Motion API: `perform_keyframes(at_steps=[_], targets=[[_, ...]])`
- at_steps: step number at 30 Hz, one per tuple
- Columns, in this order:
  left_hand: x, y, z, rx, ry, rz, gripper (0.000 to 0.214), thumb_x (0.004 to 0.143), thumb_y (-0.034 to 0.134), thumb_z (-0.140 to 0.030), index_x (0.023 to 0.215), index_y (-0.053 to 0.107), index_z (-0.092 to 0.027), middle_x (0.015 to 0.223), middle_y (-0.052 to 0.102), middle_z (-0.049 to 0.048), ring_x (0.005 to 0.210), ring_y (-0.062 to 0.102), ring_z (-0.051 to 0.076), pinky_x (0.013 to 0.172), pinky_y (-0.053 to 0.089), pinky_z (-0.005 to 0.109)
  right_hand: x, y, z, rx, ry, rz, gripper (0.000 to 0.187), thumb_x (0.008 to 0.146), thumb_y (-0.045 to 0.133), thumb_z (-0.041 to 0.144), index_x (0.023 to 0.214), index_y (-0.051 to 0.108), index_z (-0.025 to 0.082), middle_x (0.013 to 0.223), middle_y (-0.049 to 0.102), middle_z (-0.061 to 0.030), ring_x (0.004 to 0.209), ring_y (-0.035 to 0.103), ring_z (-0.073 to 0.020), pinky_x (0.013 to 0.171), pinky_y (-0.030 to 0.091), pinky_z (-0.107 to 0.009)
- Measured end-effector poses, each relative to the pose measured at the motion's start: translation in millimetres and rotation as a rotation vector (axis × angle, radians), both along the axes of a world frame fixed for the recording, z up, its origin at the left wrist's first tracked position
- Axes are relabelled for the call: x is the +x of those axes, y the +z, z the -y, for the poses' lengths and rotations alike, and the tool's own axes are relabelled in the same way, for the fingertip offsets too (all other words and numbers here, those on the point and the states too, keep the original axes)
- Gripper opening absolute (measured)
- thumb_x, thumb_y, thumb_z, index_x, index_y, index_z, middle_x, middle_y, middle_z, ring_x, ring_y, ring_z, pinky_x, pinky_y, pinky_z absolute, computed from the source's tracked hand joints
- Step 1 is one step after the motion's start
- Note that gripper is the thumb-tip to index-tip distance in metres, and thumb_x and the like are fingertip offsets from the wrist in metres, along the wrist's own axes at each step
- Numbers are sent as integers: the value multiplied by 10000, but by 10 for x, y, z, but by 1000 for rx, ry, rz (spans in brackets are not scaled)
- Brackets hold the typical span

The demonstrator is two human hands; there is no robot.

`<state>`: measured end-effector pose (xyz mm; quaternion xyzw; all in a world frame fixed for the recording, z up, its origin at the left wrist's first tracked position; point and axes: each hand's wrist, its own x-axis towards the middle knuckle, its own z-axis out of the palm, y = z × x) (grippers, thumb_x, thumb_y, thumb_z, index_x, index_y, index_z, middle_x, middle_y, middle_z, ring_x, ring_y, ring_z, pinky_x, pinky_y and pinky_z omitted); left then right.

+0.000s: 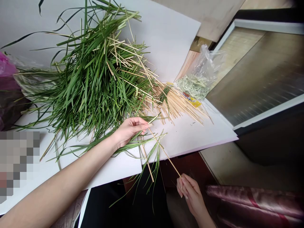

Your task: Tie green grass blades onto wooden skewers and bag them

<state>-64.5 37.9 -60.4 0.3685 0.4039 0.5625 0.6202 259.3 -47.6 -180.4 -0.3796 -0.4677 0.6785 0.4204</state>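
Being pinched by the right hand [191, 195] is a thin wooden skewer [165, 152], with the fingers closed on its lower end and the shaft being angled up toward the left hand [130, 131]. A small bunch of green grass blades [139, 143] is being gripped by that left hand, curled around them just above a white board [190, 136]. The skewer's upper end is being held right by the fingertips, though actual contact can't really be made out from here. A big heap of long cut grass [90, 79] is being supported by the white board, with a loose pile of wooden skewers [177, 106] just beside it. Near those skewers, a clear plastic bag [198, 79] of pale chopped leaves is being propped up beside a yellow packet [191, 99], while a pink plastic bag [7, 66] is being shown off at the left edge.
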Motion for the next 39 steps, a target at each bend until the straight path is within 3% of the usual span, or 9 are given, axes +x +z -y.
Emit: perform_keyframes(at_steps=[13,21,26,30,34,36,39], targets=[[40,-3,22,-37,-74,-53,254,644,903,-263,717,697,-133,653,650,-14,559,564,71,558,450,209,0,-18,9,10,22,-9,428,1033,590,404,657,562,200,534,298,79,477,206,-117,453,261,-254],[152,-26,67,22,-154,-203,247,623,903,-216,675,684,-115,689,669,1,654,592,93,664,458,236,-5,-47,13,23,11,-22,416,1033,591,388,661,576,201,531,285,83,475,200,-119,452,261,-254],[32,40,51,14,-239,-210,243,670,875,-223,843,732,-129,744,671,0,679,591,94,673,457,230,-3,4,-2,10,0,-53,404,1023,611,385,665,589,200,530,277,82,484,216,-126,466,249,-266],[-63,124,42,70,-194,-111,283,743,824,-282,995,751,-176,902,698,35,731,599,106,682,473,234,37,46,-18,2,-7,-103,423,1011,626,371,626,564,207,502,283,73,487,244,-140,476,230,-284],[-89,135,18,106,-172,-2,386,840,679,-517,1002,752,-173,862,680,69,740,601,152,662,481,261,61,75,-23,-19,1,-153,427,990,649,382,607,561,215,487,255,76,483,218,-147,472,218,-289],[-78,86,5,127,-145,-137,411,868,624,-553,980,746,-177,827,676,63,706,592,160,655,477,274,60,84,-22,-23,15,-153,423,988,653,384,610,567,214,482,259,74,482,224,-148,474,217,-290],[-47,-21,1,281,-115,-606,237,811,731,-409,916,752,-198,814,693,52,731,602,187,709,469,295,55,96,-20,-25,34,-151,414,993,652,382,624,580,210,487,274,70,486,236,-146,477,221,-289]])
